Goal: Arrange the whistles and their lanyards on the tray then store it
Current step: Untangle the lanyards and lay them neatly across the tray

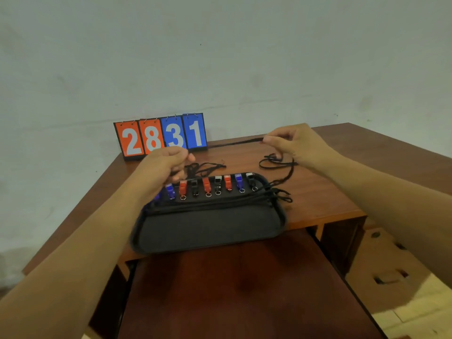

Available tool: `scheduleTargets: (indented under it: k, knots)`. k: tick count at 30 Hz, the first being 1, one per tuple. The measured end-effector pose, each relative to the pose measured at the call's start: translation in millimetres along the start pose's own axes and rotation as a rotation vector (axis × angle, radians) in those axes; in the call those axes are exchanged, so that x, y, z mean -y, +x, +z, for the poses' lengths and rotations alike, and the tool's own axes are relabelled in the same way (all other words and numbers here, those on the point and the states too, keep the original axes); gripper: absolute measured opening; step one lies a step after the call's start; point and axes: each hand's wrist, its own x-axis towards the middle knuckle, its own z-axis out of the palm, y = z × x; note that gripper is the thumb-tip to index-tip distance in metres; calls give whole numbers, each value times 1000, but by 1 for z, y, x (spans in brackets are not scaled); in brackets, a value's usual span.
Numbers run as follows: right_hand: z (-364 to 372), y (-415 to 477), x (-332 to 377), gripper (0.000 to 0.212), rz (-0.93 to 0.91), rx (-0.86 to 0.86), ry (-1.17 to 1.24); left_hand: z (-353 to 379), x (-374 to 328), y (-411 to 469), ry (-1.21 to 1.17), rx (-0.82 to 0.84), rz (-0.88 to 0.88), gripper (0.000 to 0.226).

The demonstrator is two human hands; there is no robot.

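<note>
Row of whistles (208, 185) is set along far edge of tray (210, 231). One lanyard (234, 143) is pinched taut between left hand (166, 162) and right hand (291, 140). Loose lanyards (276, 163) are left on table (330, 172); storage not done.

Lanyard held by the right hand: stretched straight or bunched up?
Stretched straight: the lanyard runs in a taut line leftward from the right hand toward the left hand.
</note>
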Motion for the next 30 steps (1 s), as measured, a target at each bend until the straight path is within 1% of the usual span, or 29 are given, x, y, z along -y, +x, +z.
scheduleTargets:
  k: [2,6,9,12,14,15,17,20,21,23,26,30]
  knots:
    - [-3,-5,-5,21,46,63,-43,-11,15,-5,18,-18,-39,32]
    - [2,-15,-17,16,159,199,-134,-27,41,-14,259,2,-107,30]
    - [14,-23,-30,18,228,293,-140,-33,52,-25,367,24,-105,27]
    - [24,-30,-43,19,341,281,28,-40,63,-34,481,39,-106,26]
    - [28,-32,-49,22,448,314,136,-44,69,-38,559,41,-106,25]
    - [28,-33,-51,23,478,337,149,-47,71,-39,591,42,-107,25]
    - [29,-36,-52,23,471,376,65,-51,75,-42,651,38,-111,23]
    - [28,-41,-45,18,362,383,-190,-57,81,-45,730,7,-98,18]
    - [28,-41,-45,16,334,377,-237,-59,84,-45,743,-9,-99,15]
    - [28,-41,-46,19,326,361,-255,-61,90,-45,744,-47,-97,10]
    - [27,-40,-54,24,367,328,-178,-64,96,-45,725,-97,-63,7]
    - [29,-41,-64,14,363,295,-157,-70,101,-44,787,-106,-15,6]
